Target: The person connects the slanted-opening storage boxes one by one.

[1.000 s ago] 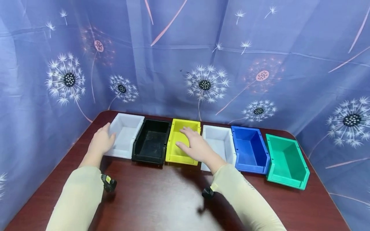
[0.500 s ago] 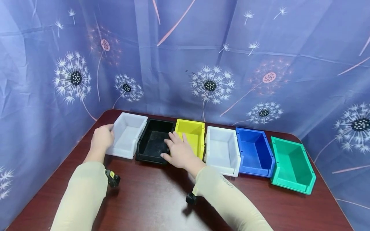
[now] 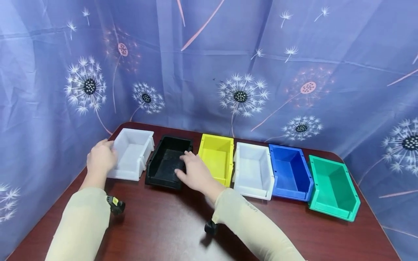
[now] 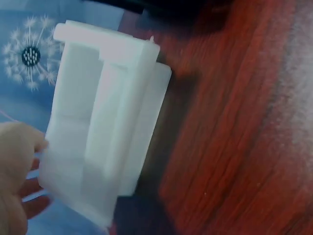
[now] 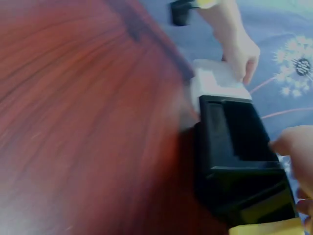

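Note:
My left hand [image 3: 102,157] grips the left side wall of the leftmost white bin [image 3: 130,157]. In the left wrist view, the thumb of that hand [image 4: 17,156] lies at the rim of the white bin [image 4: 115,112], the other fingers outside. A black bin [image 3: 167,163] stands to its right, a narrow strip of table between them. My right hand [image 3: 197,173] holds the right wall of the black bin. The right wrist view has its thumb at the rim of the black bin [image 5: 220,147], while the hand [image 5: 301,154] is partly cut off by the frame.
Right of the black bin stand a yellow bin [image 3: 215,159], another white bin [image 3: 251,170], a blue bin [image 3: 289,174] and a green bin [image 3: 333,188]. They line the back of the dark red table [image 3: 156,224]. A blue dandelion-print curtain [image 3: 189,83] hangs behind.
My right hand has moved left from over the yellow bin to the black bin's right wall. The leftmost white bin and the black bin have shifted left, opening gaps beside the black bin.

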The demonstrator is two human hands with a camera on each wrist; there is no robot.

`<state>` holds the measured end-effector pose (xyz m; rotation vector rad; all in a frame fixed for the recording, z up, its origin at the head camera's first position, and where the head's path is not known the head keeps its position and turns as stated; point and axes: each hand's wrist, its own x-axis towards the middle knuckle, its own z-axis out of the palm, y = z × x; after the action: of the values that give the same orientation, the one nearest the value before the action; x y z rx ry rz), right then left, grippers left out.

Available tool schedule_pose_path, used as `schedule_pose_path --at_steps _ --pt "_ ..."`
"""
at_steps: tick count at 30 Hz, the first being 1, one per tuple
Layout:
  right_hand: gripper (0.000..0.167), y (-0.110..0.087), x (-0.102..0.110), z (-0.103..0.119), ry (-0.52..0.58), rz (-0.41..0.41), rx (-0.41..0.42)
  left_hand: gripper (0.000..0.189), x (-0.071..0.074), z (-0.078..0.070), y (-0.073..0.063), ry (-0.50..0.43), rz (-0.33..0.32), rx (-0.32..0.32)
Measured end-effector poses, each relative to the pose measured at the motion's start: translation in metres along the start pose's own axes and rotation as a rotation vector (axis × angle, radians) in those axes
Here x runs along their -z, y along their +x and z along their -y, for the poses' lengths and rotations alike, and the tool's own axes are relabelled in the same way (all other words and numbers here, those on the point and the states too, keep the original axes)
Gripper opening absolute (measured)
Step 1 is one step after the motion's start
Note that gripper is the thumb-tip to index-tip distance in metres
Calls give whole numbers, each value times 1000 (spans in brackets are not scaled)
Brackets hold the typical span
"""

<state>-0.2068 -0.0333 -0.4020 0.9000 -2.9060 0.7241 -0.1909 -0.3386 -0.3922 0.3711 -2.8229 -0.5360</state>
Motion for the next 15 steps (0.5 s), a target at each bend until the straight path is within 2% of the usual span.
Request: schedule_pose_path --at_steps 2,4,6,8,11,13,15 --pt "58 7 3 1 231 -63 -104 43 -3 -10 -1 6 -57 -89" --pt "65 13 7 6 470 -113 -237 42 -6 -23 -1 -30 -69 -165" --pt "73 18 9 11 665 -128 -373 42 -10 -36 2 -96 -23 -201" --pt "80 23 10 17 823 -111 -500 43 -13 -46 6 -171 56 -194" --pt "86 28 6 22 964 -70 -634 44 -19 -52 11 -245 179 -139" --pt "86 31 1 23 987 -46 -682 44 -23 -52 13 -272 231 -114" --pt "83 33 -4 23 980 -29 -691 44 -26 -52 13 -282 257 -94"
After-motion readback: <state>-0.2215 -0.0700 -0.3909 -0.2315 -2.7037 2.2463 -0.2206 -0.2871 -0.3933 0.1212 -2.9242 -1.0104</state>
